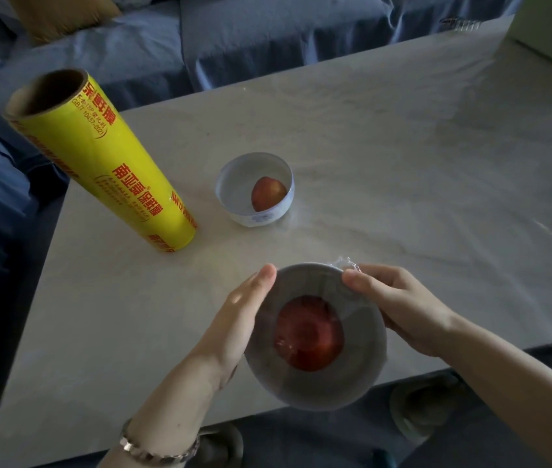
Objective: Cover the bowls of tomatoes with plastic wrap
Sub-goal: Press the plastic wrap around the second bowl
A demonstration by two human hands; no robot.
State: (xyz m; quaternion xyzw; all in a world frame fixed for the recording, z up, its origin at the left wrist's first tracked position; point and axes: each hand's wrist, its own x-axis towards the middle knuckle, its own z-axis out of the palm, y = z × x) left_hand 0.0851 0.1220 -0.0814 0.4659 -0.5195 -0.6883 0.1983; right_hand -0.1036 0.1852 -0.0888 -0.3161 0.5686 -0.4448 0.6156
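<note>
A near bowl (359,376) with a red tomato (308,332) inside sits at the table's front edge, with plastic wrap (347,263) stretched over its top. My left hand (237,319) lies flat with straight fingers against the bowl's left side. On the bowl's right rim my right hand (399,305) pinches the wrap, a crumpled bit sticking out past the fingers. A second white bowl (234,184) with a tomato (267,194) stands further back, with no wrap visible on it. The yellow roll of plastic wrap (105,163) stands upright at the left.
The pale stone table (402,157) stretches far to the right and back. A blue sofa (234,38) runs behind and to the left of it. Slippers (419,407) lie on the floor under the front edge.
</note>
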